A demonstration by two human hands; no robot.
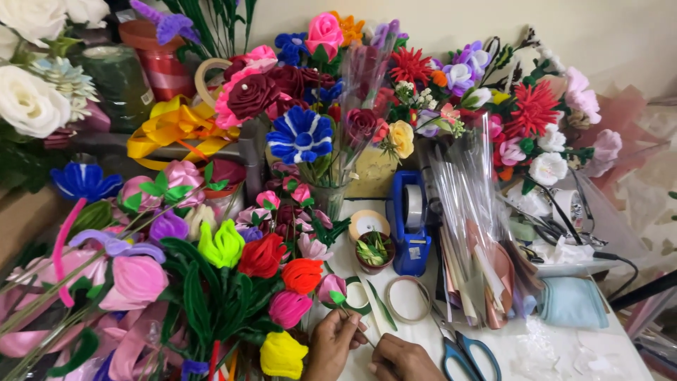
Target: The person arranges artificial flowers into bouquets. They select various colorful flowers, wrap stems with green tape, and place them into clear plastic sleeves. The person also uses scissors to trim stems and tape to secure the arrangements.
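At six o'clock, the left hand [331, 342] pinches the stem of a small pink pipe-cleaner bud [331, 286]; the right hand [402, 360] (fingers curled, grip unclear) touches the stem's lower end. Blue-handled scissors [469, 353] lie at four o'clock. A steady pinch near the bud would keep it straight.

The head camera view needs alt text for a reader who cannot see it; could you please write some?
Two bare hands, left hand and right hand, pinch a thin green wire stem over a white table crowded with colourful handmade fabric flowers, beside a blue tape dispenser and blue-handled scissors.
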